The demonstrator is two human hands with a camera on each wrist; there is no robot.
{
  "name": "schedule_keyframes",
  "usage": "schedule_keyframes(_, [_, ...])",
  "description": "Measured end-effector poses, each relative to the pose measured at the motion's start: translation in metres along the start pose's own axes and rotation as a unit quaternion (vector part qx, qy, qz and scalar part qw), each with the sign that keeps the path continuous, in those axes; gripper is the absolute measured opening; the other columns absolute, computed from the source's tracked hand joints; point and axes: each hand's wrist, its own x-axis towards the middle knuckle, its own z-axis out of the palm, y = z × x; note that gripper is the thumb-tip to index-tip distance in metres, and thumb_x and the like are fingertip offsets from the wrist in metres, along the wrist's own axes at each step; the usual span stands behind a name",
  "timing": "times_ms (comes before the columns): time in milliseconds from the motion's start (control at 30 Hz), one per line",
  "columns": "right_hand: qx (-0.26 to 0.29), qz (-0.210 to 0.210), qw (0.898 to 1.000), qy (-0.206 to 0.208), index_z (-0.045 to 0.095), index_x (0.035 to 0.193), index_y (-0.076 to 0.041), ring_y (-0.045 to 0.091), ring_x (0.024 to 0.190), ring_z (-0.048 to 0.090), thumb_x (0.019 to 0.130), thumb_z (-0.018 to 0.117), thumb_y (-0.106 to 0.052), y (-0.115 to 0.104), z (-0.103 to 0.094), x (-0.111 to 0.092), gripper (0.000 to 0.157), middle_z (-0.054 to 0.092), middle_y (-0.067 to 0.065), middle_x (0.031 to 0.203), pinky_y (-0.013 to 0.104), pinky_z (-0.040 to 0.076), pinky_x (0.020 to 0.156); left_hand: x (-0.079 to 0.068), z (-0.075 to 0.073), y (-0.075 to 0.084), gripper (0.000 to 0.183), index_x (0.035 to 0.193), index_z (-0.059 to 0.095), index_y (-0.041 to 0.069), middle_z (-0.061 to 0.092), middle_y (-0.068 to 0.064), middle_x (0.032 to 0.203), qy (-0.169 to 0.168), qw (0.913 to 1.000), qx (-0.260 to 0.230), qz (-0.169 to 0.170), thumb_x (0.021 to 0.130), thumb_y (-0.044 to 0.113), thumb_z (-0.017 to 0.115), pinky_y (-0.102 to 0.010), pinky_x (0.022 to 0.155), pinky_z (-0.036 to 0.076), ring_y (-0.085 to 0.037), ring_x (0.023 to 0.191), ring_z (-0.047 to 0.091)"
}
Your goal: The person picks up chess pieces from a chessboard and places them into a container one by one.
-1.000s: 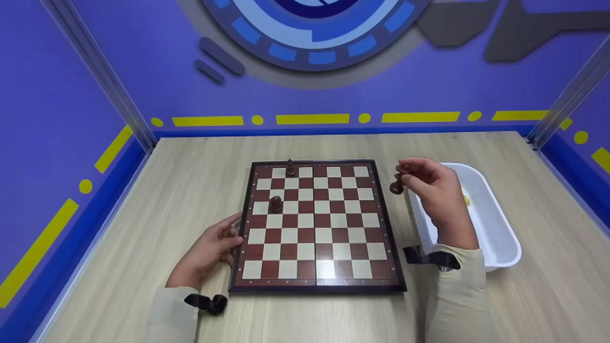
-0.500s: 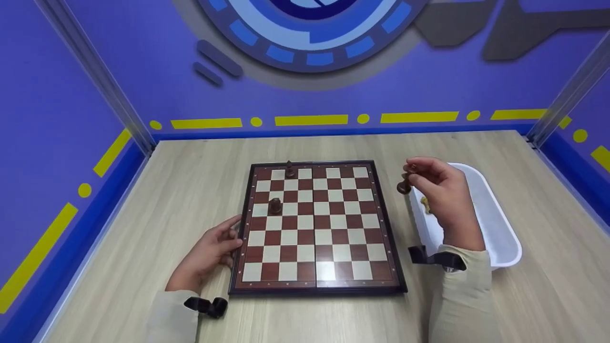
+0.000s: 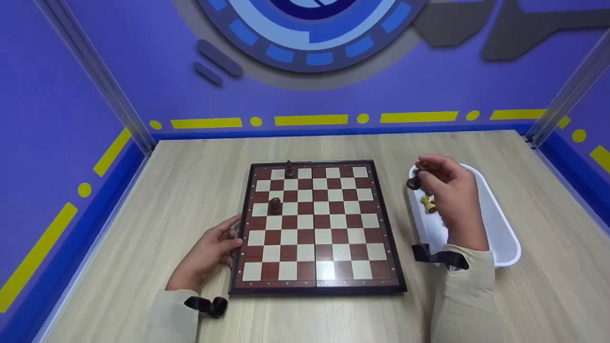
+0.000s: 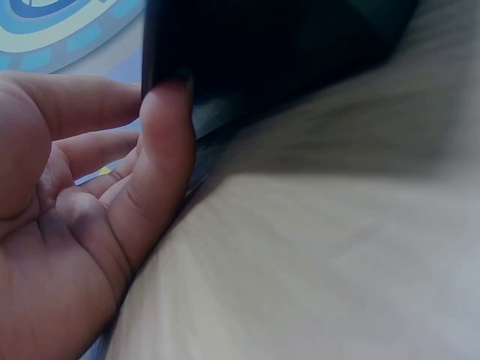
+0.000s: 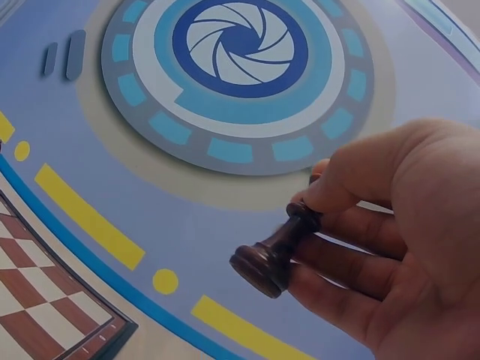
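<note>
My right hand [image 3: 450, 190] pinches a dark brown chess piece [image 5: 274, 255] between thumb and fingers, over the left side of a white tray [image 3: 510, 238]. The piece tilts with its round base toward the lower left; its top is hidden by the fingers. At the left edge of a chessboard [image 3: 314, 289] rests my left hand [image 3: 208, 250], thumb and fingertips against the board's side. In the left wrist view the thumb [image 4: 161, 142] touches the dark edge. Two dark chess pieces stand on the board, one pointed piece [image 3: 290, 170] in the far row and a stouter piece [image 3: 275, 206] nearer.
Inside the tray lies a yellow chess piece [image 3: 428, 204], partly beside the right wrist's shadowed side. The tray stands right of the board on a light wooden table [image 3: 190, 176]. Blue panels [image 3: 305, 105] close off the back and both sides.
My right hand has moved right with the dark chess piece, from between board and tray to over the tray, where the yellow piece now shows. My left hand stays at the board's edge.
</note>
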Motion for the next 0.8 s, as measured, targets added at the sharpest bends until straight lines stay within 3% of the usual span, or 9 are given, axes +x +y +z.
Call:
schedule_keyframes(133, [0.001,0.020,1.000,0.019,0.060,0.115,-0.019,0.013,0.085,0.061,0.089,0.056,-0.020,0.0019,-0.0022,0.0007,0.027,0.061,0.004,0.111,0.022,0.053,0.065,-0.0001,0.0006,0.0013,0.065,0.144,0.027,0.019,0.039,-0.002,0.095,-0.002,1.0000,0.002,-0.002,0.088,0.008,0.057,-0.026,0.044,0.050,-0.009,0.058,0.048])
schedule_keyframes(400, [-0.003,0.048,0.998,0.043,0.058,0.117,-0.021,0.008,0.097,0.058,0.089,0.055,-0.022,0.0043,-0.0056,0.0022,0.028,0.059,-0.001,0.113,0.013,0.049,0.077,0.0006,-0.0005,0.0006,0.066,0.144,0.026,0.019,0.038,-0.001,0.094,-0.005,1.0000,0.000,-0.002,0.087,0.008,0.058,-0.025,0.044,0.049,-0.008,0.060,0.046])
schedule_keyframes(633, [0.025,0.032,0.997,0.071,0.061,0.112,-0.015,0.007,0.092,0.059,0.087,0.058,-0.013,0.0063,-0.0057,0.0049,0.026,0.061,-0.001,0.105,0.013,0.050,0.074,0.0009,0.0005,-0.0011,0.063,0.142,0.030,0.021,0.040,-0.003,0.094,-0.001,1.0000,-0.003,0.001,0.087,0.007,0.058,-0.026,0.044,0.050,-0.010,0.060,0.049])
schedule_keyframes(800, [0.028,0.048,0.995,0.084,0.061,0.112,-0.014,0.008,0.090,0.059,0.086,0.058,-0.010,0.0072,-0.0068,0.0068,0.026,0.060,0.000,0.104,0.014,0.050,0.073,0.0004,0.0004,0.0004,0.062,0.142,0.030,0.021,0.044,-0.004,0.093,-0.004,0.9999,0.006,0.008,0.088,0.008,0.056,-0.028,0.045,0.052,-0.011,0.061,0.054])
